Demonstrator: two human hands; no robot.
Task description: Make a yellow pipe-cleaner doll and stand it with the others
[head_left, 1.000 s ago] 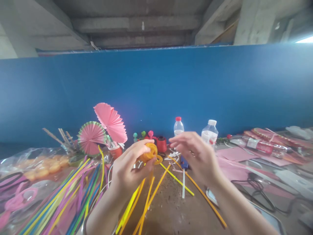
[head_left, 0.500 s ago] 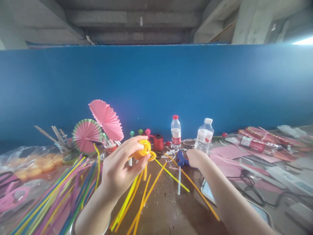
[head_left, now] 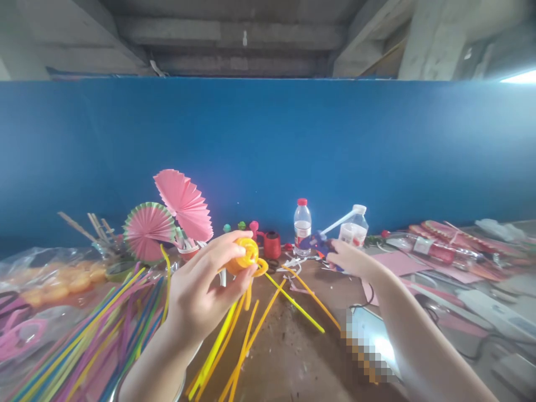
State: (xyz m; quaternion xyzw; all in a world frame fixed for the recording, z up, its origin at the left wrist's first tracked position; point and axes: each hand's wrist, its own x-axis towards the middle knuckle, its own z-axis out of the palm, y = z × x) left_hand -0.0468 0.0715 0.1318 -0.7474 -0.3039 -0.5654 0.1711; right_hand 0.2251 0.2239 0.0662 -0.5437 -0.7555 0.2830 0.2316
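Note:
My left hand (head_left: 209, 273) pinches a yellow-orange coil (head_left: 247, 254), wound in a spiral like a rosette, between thumb and fingers. A strand loops out from its right side and another hangs below. On the right, my right hand (head_left: 349, 258) is closed around the handle of a blue hot glue gun (head_left: 316, 242), lifted near the bottles. A pale glue stick (head_left: 338, 222) juts from the gun up to the right. Below the left hand, yellow and orange pipe cleaners (head_left: 247, 352) lie on the brown table (head_left: 288, 363).
Two plastic bottles, one red-capped (head_left: 302, 229) and one white-capped (head_left: 359, 223), stand by the blue partition (head_left: 268, 139). Nearby is a red pot (head_left: 272, 244). Pink paper fans (head_left: 184, 206) and many coloured pipe cleaners (head_left: 96, 335) are left. A phone (head_left: 368, 329) lies beneath my right forearm.
My right hand has raised the glue gun off the table and turned it, so the glue stick now points up to the right. My left hand keeps the coil almost still.

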